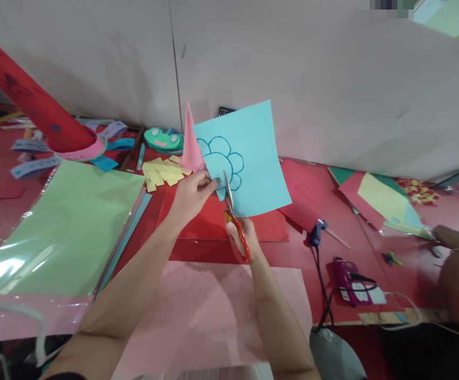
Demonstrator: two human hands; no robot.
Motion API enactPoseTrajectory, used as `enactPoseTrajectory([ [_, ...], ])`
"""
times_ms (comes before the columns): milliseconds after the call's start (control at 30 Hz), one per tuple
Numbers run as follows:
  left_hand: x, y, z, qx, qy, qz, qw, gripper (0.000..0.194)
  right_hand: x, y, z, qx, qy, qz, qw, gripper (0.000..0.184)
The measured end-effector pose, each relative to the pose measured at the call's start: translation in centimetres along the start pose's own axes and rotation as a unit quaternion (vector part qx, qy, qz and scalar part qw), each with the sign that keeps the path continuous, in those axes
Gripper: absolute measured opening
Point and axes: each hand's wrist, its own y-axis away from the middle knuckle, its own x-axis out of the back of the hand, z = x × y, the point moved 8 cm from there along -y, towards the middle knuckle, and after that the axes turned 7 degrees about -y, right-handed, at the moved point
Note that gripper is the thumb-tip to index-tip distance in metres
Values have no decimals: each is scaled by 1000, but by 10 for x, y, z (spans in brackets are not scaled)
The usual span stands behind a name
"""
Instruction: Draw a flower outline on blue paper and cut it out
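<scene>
My left hand (192, 194) pinches the lower left edge of a light blue paper sheet (255, 158) and holds it up above the table. A flower outline is drawn on the sheet in darker blue. My right hand (242, 236) grips red-handled scissors (237, 227). Their blades point up and cut into the bottom edge of the sheet beside the drawn flower. Both hands are closed.
A pink paper cone (190, 138) and yellow paper strips (162, 171) lie behind. A wrapped pack of green paper (67, 227) sits left, pink sheets (206, 311) in front, a blue glue gun (315, 232) and a purple device (350, 279) right. Another person's hand (451, 237) rests at far right.
</scene>
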Motion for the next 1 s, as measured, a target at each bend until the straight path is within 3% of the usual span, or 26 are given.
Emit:
enactPoseTrajectory([
  [433,1,-1,3,26,11,-9,1000,10,1,0,2,-6,7,-5,1000,54],
  [867,-1,-1,0,11,25,-19,999,14,0,0,1,-8,6,-5,1000,57],
  [1000,5,-2,-3,8,23,10,1000,13,-1,0,0,-11,9,-18,1000,58],
])
